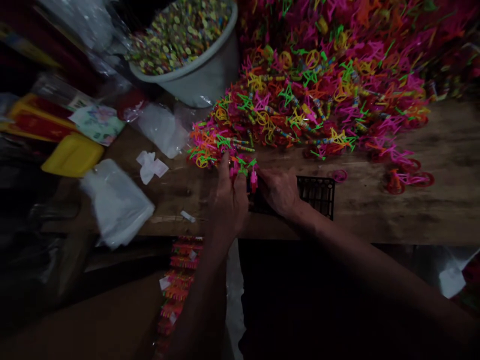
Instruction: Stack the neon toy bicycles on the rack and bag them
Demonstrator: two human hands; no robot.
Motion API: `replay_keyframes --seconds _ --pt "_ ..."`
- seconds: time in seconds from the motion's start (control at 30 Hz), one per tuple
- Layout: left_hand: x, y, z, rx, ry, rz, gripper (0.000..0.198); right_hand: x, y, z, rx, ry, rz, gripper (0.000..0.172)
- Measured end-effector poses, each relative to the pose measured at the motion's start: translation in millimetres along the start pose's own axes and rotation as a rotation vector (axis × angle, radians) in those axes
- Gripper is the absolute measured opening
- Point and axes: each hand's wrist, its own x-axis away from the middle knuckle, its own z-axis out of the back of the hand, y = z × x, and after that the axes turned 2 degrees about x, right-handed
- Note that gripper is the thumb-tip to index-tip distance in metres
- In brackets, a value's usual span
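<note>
My left hand (228,197) is closed around small pink and green plastic toy bicycles (243,166) at the front of the table. Its index finger points up along them and the thumb lies on the near side. Close on the right, my right hand (279,189) has its fingers bent together beside a pink toy piece (254,179); what its fingertips grip is hidden. Beneath the right hand lies a black slotted plastic tray (326,196), partly covered by the hand and wrist.
A large heap of bright toy bicycles (307,100) spreads over the wooden table (375,215). Behind it on the left stands a white tub (210,72) of small candies. Clear plastic bags (118,202), a yellow dish (73,155) and paper scraps (150,166) lie left.
</note>
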Motion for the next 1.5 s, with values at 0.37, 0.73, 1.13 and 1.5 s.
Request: replay_keyframes --seconds 0.37,0.73,1.13,1.5 --pt "-5.0 -12.4 -2.1 0.003 0.022 -0.024 0.055 -8.0 -6.2 5.2 0.073 -0.069 0.015 0.036" --pt "-28.1 -8.7 29.8 0.014 -0.158 -0.114 0.059 -6.1 -1.9 -3.6 0.033 -0.005 0.034 0.037" --pt "-26.2 -11.1 8.6 0.05 -0.197 -0.126 0.051 -12.5 -1.0 -1.8 -0.002 -0.079 -0.006 0.032" --pt "-28.7 -11.1 0.2 -0.01 -0.163 -0.15 0.063 -12.5 -7.2 5.7 0.074 -0.094 -0.006 0.035"
